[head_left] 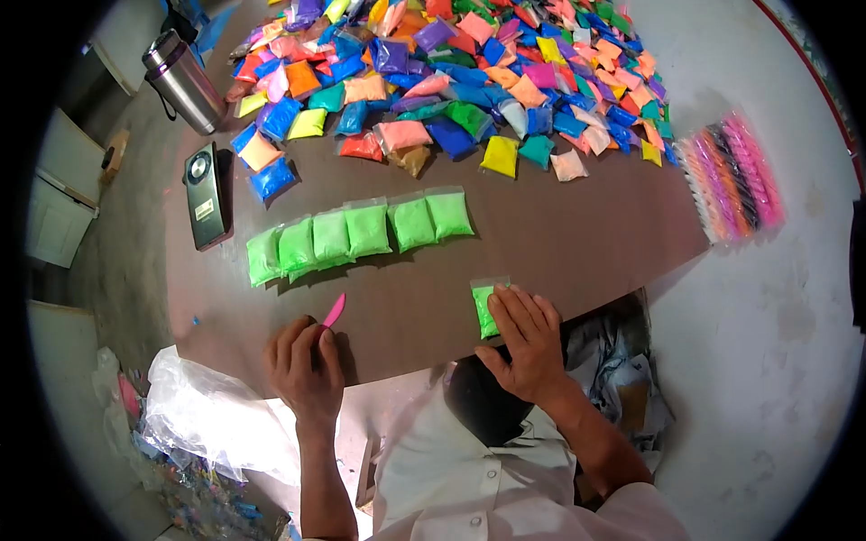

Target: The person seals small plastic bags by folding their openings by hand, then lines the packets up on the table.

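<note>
Left hand (307,368) curled shut around pink tool (336,311), near bench (410,329) front edge. Right hand (525,338) open, fingers laid flat over single green packet (482,305), same edge. Beyond: row of green packets (331,236), phone (207,203) to its left. Farther: bagged spiral strips (729,180) right, steel flask (185,83) left, multicolour packet pile (469,81) between.

"What lies past the table's (559,230) left edge?"
"Grey floor (126,239), and farther out a white cabinet-like unit (63,221)."
"And beyond the right edge?"
"A broad pale surface (731,361) with scuffs; wall or floor, I can't tell."
"Where's the light strongest?"
"Below the near edge, toward the left corner, in a white glare (271,451)."
</note>
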